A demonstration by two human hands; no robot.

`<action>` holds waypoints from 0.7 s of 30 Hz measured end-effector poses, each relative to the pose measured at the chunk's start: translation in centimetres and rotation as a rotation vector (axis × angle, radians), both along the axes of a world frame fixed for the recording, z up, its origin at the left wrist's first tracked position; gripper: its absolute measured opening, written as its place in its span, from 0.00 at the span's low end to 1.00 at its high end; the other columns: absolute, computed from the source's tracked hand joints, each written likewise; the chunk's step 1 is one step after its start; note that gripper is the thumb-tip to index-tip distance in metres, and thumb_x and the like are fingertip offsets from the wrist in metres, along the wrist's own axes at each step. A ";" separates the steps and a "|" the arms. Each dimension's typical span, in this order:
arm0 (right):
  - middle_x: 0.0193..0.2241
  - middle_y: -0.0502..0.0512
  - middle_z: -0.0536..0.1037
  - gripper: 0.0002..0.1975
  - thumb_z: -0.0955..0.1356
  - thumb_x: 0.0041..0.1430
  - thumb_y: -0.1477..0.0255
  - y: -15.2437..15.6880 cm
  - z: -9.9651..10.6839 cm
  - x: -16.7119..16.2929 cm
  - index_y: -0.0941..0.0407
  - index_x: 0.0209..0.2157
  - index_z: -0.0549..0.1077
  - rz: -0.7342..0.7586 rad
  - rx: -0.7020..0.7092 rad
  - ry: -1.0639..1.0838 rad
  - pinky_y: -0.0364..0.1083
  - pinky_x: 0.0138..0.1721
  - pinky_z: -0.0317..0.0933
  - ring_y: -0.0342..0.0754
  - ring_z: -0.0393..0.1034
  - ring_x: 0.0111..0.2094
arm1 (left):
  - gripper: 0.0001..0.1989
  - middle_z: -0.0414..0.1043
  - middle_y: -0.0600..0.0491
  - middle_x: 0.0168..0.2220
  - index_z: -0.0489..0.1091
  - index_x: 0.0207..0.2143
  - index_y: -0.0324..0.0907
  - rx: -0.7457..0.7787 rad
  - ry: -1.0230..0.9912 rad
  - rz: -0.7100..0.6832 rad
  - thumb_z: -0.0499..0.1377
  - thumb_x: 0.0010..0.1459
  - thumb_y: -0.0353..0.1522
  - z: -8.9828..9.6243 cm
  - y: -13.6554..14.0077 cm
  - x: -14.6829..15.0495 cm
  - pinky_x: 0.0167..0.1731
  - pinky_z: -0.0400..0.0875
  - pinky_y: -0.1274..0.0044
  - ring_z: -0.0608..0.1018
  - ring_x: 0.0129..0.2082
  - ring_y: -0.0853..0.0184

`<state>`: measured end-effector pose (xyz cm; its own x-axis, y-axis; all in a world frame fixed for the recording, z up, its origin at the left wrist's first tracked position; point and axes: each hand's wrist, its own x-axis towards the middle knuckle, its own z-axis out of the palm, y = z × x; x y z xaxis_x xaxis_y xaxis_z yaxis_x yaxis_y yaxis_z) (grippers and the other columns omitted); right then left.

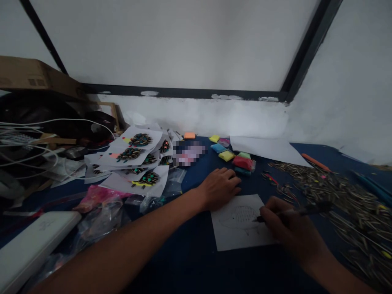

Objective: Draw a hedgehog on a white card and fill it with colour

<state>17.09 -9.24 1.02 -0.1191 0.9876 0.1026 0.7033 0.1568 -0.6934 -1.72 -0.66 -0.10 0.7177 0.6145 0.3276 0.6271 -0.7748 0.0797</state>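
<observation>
Paper point(237, 228) lies under hands point(220, 188), near edge facing broad blue tabletop point(186, 257).

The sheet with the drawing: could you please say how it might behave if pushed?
The sheet looks thin, so it may be light and floppy. A push might buckle it, since the left hand lies over its upper edge.

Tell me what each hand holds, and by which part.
The right hand grips a pen near its writing tip. The left hand appears to grip nothing, lying partly over the paper.
</observation>
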 end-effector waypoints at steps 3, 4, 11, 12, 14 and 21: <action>0.12 0.44 0.60 0.13 0.62 0.54 0.62 0.0 0.1 -0.2 0.53 0.19 0.62 -0.005 -0.002 0.024 0.41 0.16 0.50 0.42 0.57 0.15 | 0.14 0.67 0.48 0.49 0.68 0.46 0.39 -0.018 -0.010 0.007 0.50 0.64 0.36 0.1 0.0 0.0 0.47 0.65 0.69 0.70 0.47 0.62; 0.12 0.44 0.60 0.13 0.62 0.54 0.62 -0.1 0.1 -0.4 0.53 0.19 0.63 -0.019 0.003 0.034 0.41 0.16 0.49 0.42 0.57 0.15 | 0.14 0.67 0.48 0.49 0.68 0.47 0.39 -0.021 -0.012 0.009 0.50 0.64 0.36 0.1 -0.1 0.0 0.48 0.65 0.68 0.69 0.47 0.62; 0.12 0.45 0.61 0.14 0.61 0.54 0.64 -0.7 0.2 -1.4 0.53 0.17 0.62 -0.144 0.059 0.085 0.42 0.17 0.49 0.42 0.57 0.15 | 0.14 0.67 0.48 0.50 0.68 0.47 0.40 -0.046 -0.011 0.014 0.50 0.64 0.36 0.3 -0.2 0.0 0.49 0.65 0.68 0.69 0.48 0.62; 0.12 0.45 0.61 0.14 0.61 0.54 0.64 -0.8 0.1 -1.4 0.53 0.18 0.63 -0.139 0.057 0.090 0.42 0.17 0.49 0.42 0.57 0.15 | 0.14 0.67 0.48 0.50 0.68 0.47 0.40 -0.054 -0.009 0.017 0.50 0.64 0.36 0.3 -0.2 0.0 0.49 0.65 0.68 0.69 0.49 0.62; 0.12 0.45 0.60 0.14 0.61 0.54 0.63 -0.8 0.0 -1.3 0.53 0.18 0.64 -0.134 0.051 0.094 0.42 0.17 0.49 0.42 0.56 0.15 | 0.14 0.67 0.48 0.51 0.68 0.47 0.39 -0.066 -0.007 0.020 0.50 0.64 0.36 0.4 -0.3 0.0 0.50 0.65 0.68 0.69 0.49 0.62; 0.13 0.46 0.64 0.14 0.62 0.53 0.63 -0.8 -0.1 -1.2 0.52 0.17 0.65 -0.150 0.071 0.074 0.43 0.18 0.51 0.44 0.58 0.16 | 0.13 0.67 0.47 0.50 0.68 0.47 0.40 -0.056 -0.023 0.019 0.51 0.64 0.35 0.3 -0.3 0.0 0.50 0.65 0.68 0.68 0.50 0.61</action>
<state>15.89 -10.00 0.93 0.0397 0.9836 0.1759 0.6703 0.1043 -0.7347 -1.75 -0.96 0.24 0.6981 0.6462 0.3084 0.6395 -0.7565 0.1374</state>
